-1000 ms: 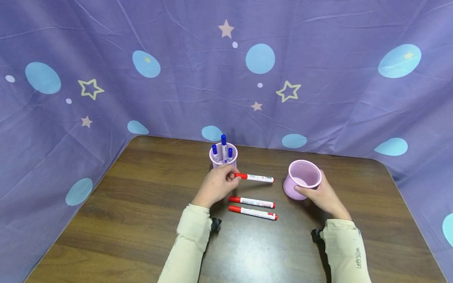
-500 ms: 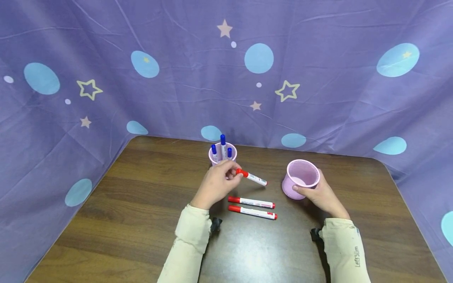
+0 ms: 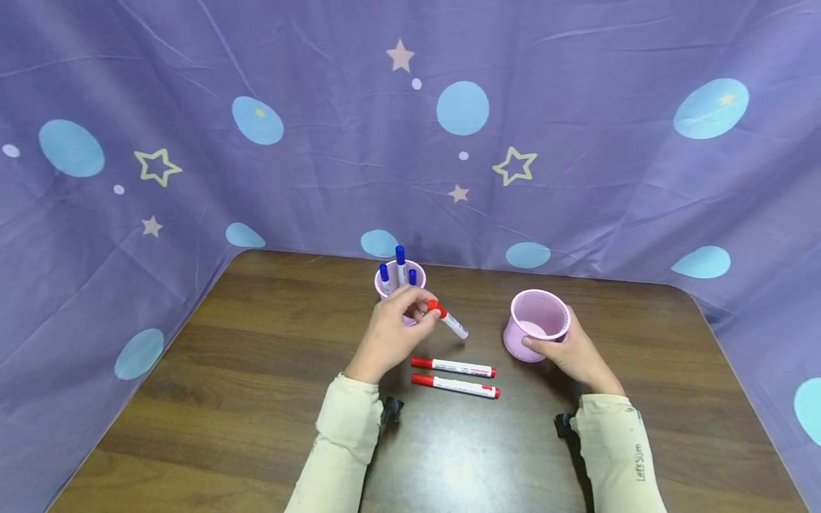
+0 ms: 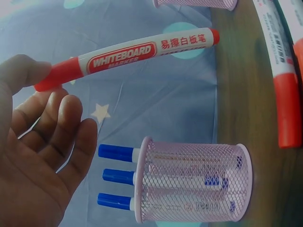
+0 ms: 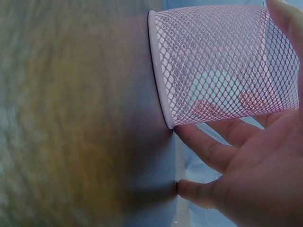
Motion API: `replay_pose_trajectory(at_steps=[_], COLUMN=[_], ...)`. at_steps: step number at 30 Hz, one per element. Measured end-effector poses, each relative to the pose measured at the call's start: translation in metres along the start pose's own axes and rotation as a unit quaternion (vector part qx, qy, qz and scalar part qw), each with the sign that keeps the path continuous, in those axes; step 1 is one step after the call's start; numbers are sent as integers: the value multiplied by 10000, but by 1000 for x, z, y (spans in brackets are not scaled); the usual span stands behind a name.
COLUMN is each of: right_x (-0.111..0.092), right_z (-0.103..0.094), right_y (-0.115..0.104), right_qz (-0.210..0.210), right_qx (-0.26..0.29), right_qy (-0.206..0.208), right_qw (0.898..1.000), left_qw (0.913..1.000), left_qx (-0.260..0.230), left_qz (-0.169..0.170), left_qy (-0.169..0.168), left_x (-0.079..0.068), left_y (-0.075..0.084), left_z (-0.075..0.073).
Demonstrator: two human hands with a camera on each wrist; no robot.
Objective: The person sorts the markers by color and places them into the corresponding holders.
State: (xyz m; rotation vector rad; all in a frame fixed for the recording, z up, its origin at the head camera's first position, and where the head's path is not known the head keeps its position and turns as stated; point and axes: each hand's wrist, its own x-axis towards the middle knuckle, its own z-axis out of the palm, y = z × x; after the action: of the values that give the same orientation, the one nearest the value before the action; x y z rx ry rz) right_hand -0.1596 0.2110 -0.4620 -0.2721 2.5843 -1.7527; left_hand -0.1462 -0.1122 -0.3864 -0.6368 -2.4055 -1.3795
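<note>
One red marker pinched, one pink cup gripped

The red marker (image 3: 454, 324) is held above the table (image 3: 224, 399) by its red cap, which is pinched between the thumb and fingers of the left hand (image 3: 393, 333); its other end is pointed down and toward the right. Compared with a second ago, when it was held nearly level, the marker is now tilted more steeply, while the two loose red markers (image 3: 462, 368) are left lying side by side nearer the person. Behind the left hand, three blue-capped markers (image 4: 118, 176) are held, caps up, in a pink mesh cup (image 4: 141, 189). Farther right, the pink cup (image 3: 516, 342) is gripped by the right hand (image 3: 580, 356), its thumb laid across the near side; the cup's open top is turned upward.
</note>
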Motion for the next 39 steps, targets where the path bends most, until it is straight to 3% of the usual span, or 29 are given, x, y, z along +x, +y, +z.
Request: replay_pose_trajectory(at_steps=[8, 17, 23, 30, 39], right_x=[0, 0, 0, 2, 1], right_z=[1, 5, 7, 4, 2], right_y=[1, 6, 6, 2, 3], right_qz=[93, 47, 31, 106, 103], right_qx=[115, 267, 130, 199, 272], right_qy=[-19, -4, 26, 28, 39], right_qw=[9999, 9996, 9999, 9997, 9996], left_qw=[9986, 9973, 9950, 9915, 9825], left_qx=[-455, -705, -871, -1003, -1243], left_qz=[79, 161, 451, 792, 1350], left_qy=[260, 139, 196, 254, 314], left_x=[1, 1, 5, 20, 50], left_y=[8, 16, 21, 32, 48], left_z=[5, 13, 19, 28, 37])
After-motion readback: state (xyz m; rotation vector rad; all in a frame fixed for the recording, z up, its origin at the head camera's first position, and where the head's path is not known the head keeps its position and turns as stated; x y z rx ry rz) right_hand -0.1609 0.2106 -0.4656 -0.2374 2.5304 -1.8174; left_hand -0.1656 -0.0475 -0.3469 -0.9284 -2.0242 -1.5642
